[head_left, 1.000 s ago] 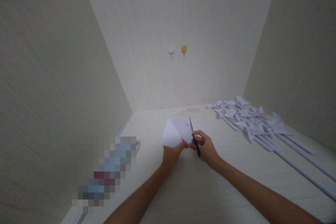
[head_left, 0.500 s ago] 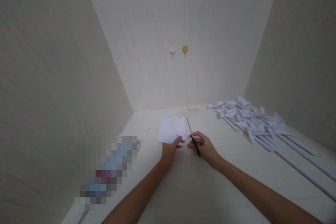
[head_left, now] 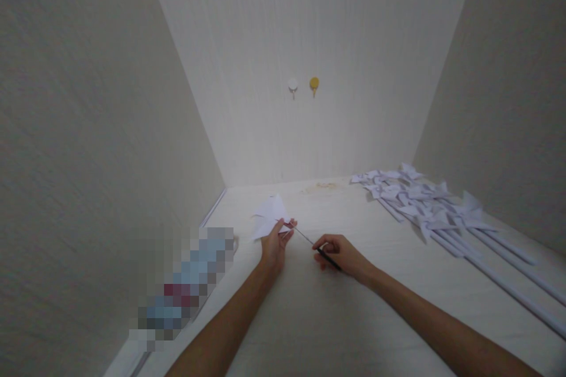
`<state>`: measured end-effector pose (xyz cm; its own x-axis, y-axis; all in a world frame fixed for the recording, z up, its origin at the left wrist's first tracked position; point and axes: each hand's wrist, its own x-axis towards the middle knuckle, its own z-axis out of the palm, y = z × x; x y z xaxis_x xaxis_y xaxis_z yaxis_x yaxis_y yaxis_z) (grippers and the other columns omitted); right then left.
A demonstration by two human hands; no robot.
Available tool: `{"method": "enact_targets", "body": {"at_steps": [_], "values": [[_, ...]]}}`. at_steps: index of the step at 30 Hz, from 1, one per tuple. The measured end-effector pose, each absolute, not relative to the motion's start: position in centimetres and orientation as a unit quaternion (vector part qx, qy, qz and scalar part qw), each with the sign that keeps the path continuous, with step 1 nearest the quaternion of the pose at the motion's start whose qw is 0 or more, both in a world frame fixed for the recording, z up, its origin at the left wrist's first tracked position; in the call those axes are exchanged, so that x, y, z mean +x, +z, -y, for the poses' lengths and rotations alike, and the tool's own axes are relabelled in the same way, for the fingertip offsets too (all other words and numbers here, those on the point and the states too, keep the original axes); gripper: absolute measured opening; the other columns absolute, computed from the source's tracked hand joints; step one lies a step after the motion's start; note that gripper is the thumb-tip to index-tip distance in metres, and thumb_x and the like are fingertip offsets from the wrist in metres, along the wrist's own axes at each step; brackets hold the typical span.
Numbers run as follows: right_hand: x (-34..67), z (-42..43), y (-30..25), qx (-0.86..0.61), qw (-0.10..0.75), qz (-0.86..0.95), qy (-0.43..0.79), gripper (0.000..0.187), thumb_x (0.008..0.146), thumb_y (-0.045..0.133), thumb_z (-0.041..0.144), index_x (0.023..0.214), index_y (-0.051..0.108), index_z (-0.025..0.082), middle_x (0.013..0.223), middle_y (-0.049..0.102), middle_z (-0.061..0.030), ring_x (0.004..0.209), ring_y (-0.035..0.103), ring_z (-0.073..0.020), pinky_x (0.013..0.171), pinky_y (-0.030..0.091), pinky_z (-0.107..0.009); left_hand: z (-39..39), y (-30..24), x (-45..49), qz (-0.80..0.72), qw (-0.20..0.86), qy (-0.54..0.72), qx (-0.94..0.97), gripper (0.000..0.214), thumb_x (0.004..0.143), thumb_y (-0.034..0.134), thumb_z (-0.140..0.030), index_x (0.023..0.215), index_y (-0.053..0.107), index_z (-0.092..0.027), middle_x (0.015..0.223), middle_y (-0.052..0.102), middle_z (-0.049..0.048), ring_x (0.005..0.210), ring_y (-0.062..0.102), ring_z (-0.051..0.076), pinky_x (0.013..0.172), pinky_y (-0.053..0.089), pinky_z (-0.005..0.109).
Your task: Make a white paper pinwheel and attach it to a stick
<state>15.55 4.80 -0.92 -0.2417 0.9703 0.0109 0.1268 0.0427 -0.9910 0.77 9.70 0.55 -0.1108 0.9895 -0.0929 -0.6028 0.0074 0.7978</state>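
My left hand (head_left: 275,244) pinches a white sheet of paper (head_left: 270,210) at its right corner, thumb on top. The sheet is split by a slit into flaps that spread to the left. In my right hand (head_left: 340,254) is a pair of scissors (head_left: 328,259) with a black handle, seen nearly edge-on. Their thin metal blades point up and left, with the tip close to the fingers of my left hand. Whether the tip touches the paper I cannot tell.
Several white paper pinwheels (head_left: 413,194) on long white sticks (head_left: 508,288) lie in a heap at the right. A blurred-out bluish object (head_left: 194,271) lies along the left wall. One white hook (head_left: 292,85) and one yellow hook (head_left: 314,82) are on the back wall.
The paper has turned and shifted left with my left hand, and its flaps now stand apart. The scissors have swung from pointing away to pointing left, toward the left hand.
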Motion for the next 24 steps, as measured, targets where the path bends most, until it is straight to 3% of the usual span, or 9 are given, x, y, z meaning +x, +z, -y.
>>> {"method": "enact_targets", "body": {"at_steps": [10, 24], "values": [[15.7, -5.15, -1.61, -0.457, 0.415, 0.596, 0.513, 0.023, 0.057, 0.063, 0.03, 0.071, 0.054, 0.014, 0.041, 0.05, 0.0059, 0.034, 0.042, -0.0052, 0.032, 0.025, -0.015, -9.52, 0.95, 0.92, -0.361, 0.61, 0.657, 0.257, 0.008, 0.067, 0.052, -0.005, 0.071, 0.051, -0.011, 0.054, 0.06, 0.0008, 0.049, 0.06, 0.011, 0.041, 0.045, 0.014], [15.62, -5.02, -1.35, -0.464, 0.412, 0.595, 0.511, 0.021, 0.057, 0.063, 0.028, 0.07, 0.054, 0.014, 0.041, 0.051, 0.0056, 0.032, 0.039, -0.0047, 0.032, 0.025, -0.015, -9.43, 0.73, 0.81, -0.376, 0.599, 0.646, 0.286, 0.005, 0.066, 0.054, -0.008, 0.067, 0.053, -0.012, 0.055, 0.06, 0.0006, 0.053, 0.06, 0.012, 0.042, 0.044, 0.015]]}}
